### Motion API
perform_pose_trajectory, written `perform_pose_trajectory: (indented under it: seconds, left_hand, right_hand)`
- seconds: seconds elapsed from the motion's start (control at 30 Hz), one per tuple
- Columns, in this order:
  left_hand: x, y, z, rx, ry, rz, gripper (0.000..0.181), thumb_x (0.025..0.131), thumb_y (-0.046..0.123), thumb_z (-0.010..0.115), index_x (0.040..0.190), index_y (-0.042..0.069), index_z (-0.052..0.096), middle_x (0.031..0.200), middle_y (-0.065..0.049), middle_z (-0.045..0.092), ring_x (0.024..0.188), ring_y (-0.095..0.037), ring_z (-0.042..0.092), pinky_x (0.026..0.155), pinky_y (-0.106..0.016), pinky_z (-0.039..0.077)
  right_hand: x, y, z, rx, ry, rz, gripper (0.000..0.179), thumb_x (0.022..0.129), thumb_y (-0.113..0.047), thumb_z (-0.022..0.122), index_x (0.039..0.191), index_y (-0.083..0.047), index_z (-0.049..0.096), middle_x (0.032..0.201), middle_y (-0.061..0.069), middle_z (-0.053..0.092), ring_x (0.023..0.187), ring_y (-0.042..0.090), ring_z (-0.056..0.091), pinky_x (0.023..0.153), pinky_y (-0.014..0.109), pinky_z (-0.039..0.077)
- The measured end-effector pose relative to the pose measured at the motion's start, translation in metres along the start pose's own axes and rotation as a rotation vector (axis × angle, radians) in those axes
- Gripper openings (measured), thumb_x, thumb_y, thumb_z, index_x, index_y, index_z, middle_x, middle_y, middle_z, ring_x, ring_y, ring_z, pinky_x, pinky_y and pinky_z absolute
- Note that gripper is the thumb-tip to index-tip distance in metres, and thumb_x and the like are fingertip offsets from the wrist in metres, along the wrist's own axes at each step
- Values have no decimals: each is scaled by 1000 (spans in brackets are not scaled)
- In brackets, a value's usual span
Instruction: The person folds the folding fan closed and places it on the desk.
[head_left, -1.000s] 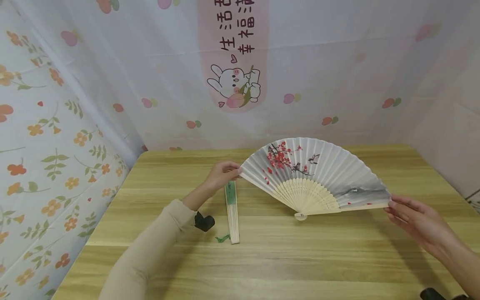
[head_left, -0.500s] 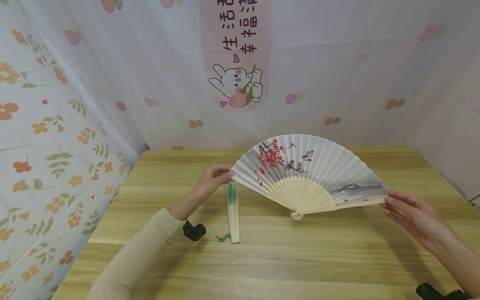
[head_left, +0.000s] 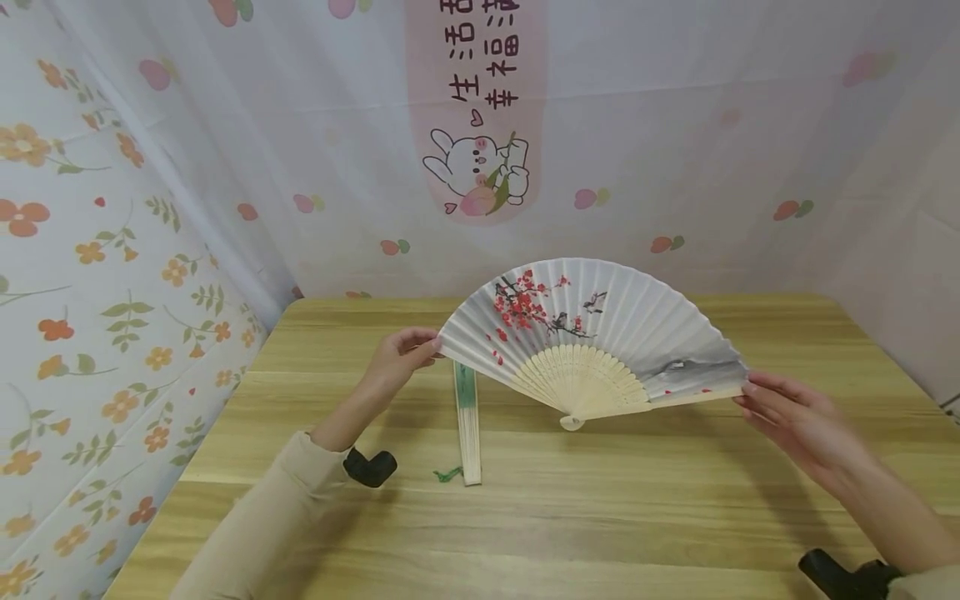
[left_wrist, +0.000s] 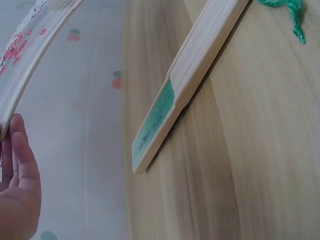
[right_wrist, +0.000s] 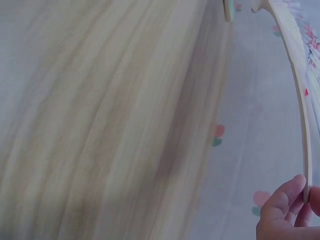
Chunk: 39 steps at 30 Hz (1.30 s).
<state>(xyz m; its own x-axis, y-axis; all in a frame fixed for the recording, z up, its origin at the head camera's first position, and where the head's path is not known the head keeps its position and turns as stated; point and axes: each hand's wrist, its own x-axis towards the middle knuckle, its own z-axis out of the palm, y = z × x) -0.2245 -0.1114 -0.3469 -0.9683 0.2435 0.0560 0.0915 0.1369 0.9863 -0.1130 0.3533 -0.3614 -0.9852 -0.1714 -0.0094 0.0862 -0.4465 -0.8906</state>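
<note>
Holding a painted folding fan (head_left: 622, 308) spread between left hand (head_left: 397, 362) and right hand (head_left: 795, 421), apparently lifted off the bench (head_left: 600, 517). Pinching at both ends: left fingers (left_wrist: 24, 157) narrow on the outer tip of one guard stick, right fingers (right_wrist: 284, 199) narrow on the tip of the other, both well apart from the pivot (head_left: 572, 423).

Lying directly between the hands, with neither clearly nearer. Running side to side along its long axis, left end set higher in the head view, arc toward the cloth backdrop (head_left: 645, 125), pivot toward the wearer. Judged most telling: the spread between those two guard sticks.

Noted also, flat on the bench and nearest the left hand: a folded green fan (head_left: 468, 425), pointing roughly toward the wearer, green tassel (head_left: 447, 475) beside its near end. Hidden at its far tip in the head view, but shown in the left wrist view.

Cut off in both wrist views: most of the spread fan. Hard to make out: fingertips behind the guard sticks.
</note>
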Motion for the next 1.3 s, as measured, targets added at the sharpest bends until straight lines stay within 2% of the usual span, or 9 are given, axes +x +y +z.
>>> perform_pose_trajectory:
  seconds: [0.1,0.4,0.6,0.83,1.3]
  left_hand:
    - [0,-1,-4,-12,27,2,27,88,10,56,106,-8,54,91,-5,59,83,-13,59,80,-30,48]
    - [-4,-2,-12,-37,71,12,23,87,6,56,104,-9,54,89,-3,59,81,-11,60,76,-25,49]
    - [-6,0,-16,-61,71,0,23,88,5,54,107,-9,52,92,-4,57,84,-11,60,81,-28,48]
    - [-8,2,-20,-50,95,5,22,88,5,53,106,-9,52,92,-4,58,84,-12,59,79,-24,48]
    - [-6,3,-21,-51,102,17,24,88,8,54,107,-7,53,94,-4,58,86,-11,58,82,-26,47]
  right_hand:
    - [5,0,6,-23,5,-11,25,91,4,41,102,-6,61,95,4,59,87,16,60,76,25,49]
    - [11,2,17,-31,30,-21,22,90,3,44,99,-7,62,93,3,60,85,16,61,74,25,50]
    - [15,6,22,-13,16,-13,23,90,4,44,97,-6,62,92,4,60,84,16,61,74,25,50]
    - [19,8,30,-39,21,-12,21,90,3,46,97,-7,62,91,3,61,84,15,61,73,24,50]
    - [26,8,42,-96,8,-9,18,89,1,48,98,-9,60,92,2,60,85,13,60,75,24,49]
